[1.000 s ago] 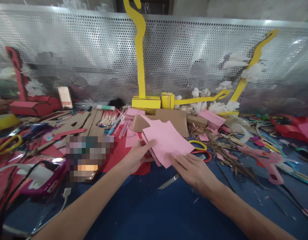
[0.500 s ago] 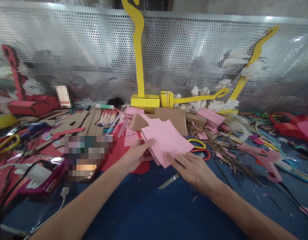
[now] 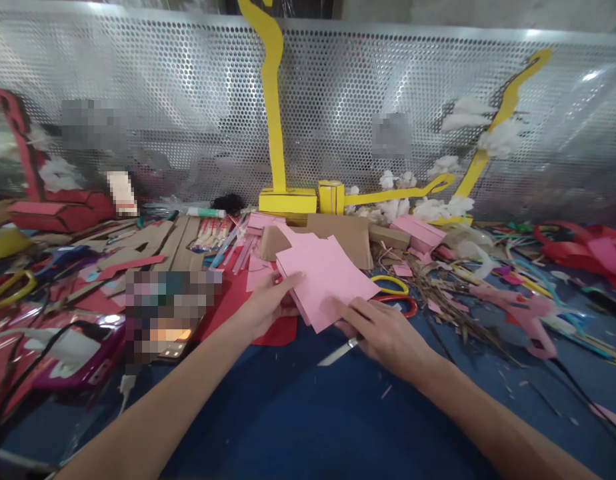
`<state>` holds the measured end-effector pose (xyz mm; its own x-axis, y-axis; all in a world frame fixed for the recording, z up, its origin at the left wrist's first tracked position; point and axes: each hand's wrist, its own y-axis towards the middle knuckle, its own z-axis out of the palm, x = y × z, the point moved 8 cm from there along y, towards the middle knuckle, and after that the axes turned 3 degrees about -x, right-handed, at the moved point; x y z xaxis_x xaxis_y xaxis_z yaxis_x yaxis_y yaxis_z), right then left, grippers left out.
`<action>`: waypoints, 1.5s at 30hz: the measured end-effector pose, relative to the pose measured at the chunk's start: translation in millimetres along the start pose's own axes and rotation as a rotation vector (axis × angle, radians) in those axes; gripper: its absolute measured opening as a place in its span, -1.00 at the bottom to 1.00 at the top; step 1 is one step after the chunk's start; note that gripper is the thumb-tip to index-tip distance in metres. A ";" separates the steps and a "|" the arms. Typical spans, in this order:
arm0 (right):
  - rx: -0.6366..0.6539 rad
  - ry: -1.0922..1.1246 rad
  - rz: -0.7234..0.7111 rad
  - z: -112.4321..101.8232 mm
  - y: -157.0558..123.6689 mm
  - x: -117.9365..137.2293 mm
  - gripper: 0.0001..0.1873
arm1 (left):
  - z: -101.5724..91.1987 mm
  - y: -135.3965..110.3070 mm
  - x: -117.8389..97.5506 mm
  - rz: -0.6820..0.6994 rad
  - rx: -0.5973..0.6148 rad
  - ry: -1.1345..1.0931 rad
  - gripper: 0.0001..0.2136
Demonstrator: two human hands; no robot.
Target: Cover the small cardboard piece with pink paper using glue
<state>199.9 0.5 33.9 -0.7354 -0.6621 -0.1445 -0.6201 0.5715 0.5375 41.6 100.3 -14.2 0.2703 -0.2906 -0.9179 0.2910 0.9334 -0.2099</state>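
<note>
A stack of pink foam sheets (image 3: 324, 277) lies on the blue table (image 3: 308, 413), cut to a stepped outline. My left hand (image 3: 268, 305) grips its left edge, thumb on top. My right hand (image 3: 383, 331) rests with fingers on the stack's near right corner. Under the right hand lies a pair of scissors (image 3: 388, 308) with red and yellow handles, its blade pointing toward me.
Brown cardboard pieces (image 3: 345, 235) and yellow paper shapes (image 3: 288, 200) stand behind the stack against a perforated metal wall (image 3: 188, 100). Red sheets, cardboard strips and a blurred item (image 3: 168, 313) fill the left. Dry straw (image 3: 438, 293), pink scraps and cables litter the right.
Both hands and the pink stack have stayed nearly still; my right fingers have crept slightly onto the stack's corner. The view has drifted a little right.
</note>
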 end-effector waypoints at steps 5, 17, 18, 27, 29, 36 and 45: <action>-0.013 0.371 0.370 -0.8 -5.2 -26.4 -0.72 | -6.3 1.3 -4.3 -0.022 -0.080 -0.027 -0.72; 0.113 1.180 0.732 13.5 -13.0 -15.9 -0.70 | -6.1 -1.7 -15.4 -0.085 -0.055 -0.293 -0.68; 0.134 1.152 0.720 13.3 -12.2 -11.8 -0.68 | -6.8 -0.9 -15.3 -0.080 -0.050 -0.314 -0.68; 0.128 1.023 0.680 14.3 -4.3 -1.8 -0.62 | -9.8 6.1 -2.9 -0.133 -0.029 -0.367 -0.68; 0.099 0.873 0.657 8.8 -2.8 -3.9 -0.66 | -7.9 4.9 -2.5 -0.133 -0.041 -0.370 -0.68; -0.012 0.526 0.544 -3.0 2.2 -0.5 -0.81 | -1.0 -0.5 1.2 -0.152 -0.032 -0.368 -0.70; -0.091 0.337 0.418 -8.7 6.7 3.9 -0.81 | 5.6 -3.4 5.3 -0.170 -0.001 -0.359 -0.69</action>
<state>195.3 -2.5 44.2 -0.7769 -0.5144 0.3629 -0.2564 0.7850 0.5639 47.2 94.4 -16.4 0.5216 -0.4963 -0.6940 0.3585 0.8656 -0.3496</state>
